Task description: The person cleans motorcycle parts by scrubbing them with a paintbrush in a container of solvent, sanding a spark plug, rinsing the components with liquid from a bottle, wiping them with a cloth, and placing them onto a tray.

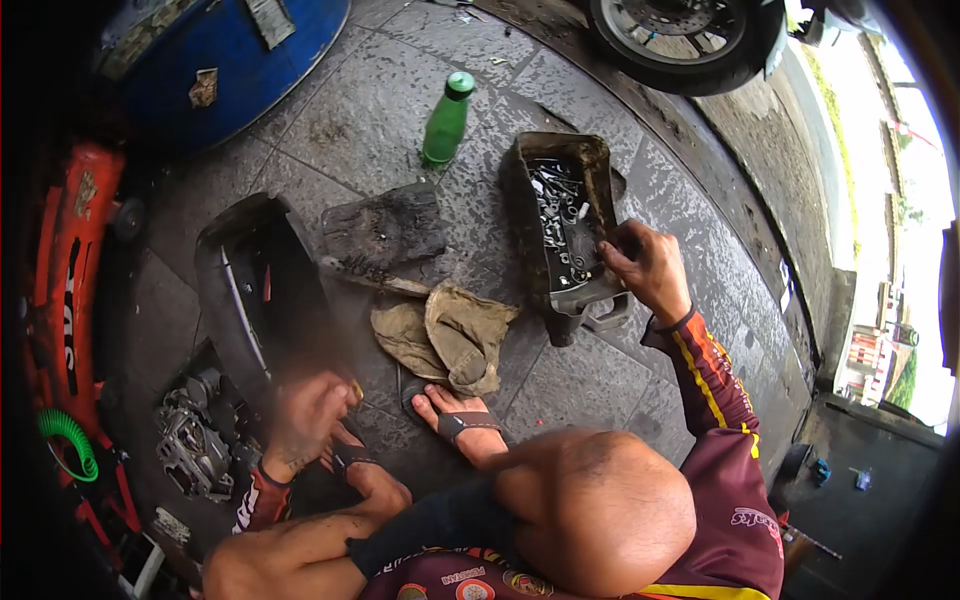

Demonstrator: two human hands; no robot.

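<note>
Your right hand (652, 268) is hanging at the parts box's (588, 296) right rim, fingers bent; your left hand (308, 410) is showing blurred, curled near the black bin (213, 258); either grip cannot be told. Bare paving (672, 190) is lying right of the box; rag (462, 335) and block (385, 228) are obstructing the middle, a green bottle (446, 128) standing beyond.

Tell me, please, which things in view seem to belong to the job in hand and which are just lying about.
Probably in the job:
box, with the right hand at its edge
small metal parts inside it
left hand, blurred; any grip unclear

Apparently just lying about, untouched:
green bottle
crumpled cloth
blue drum
green coiled hose
</note>
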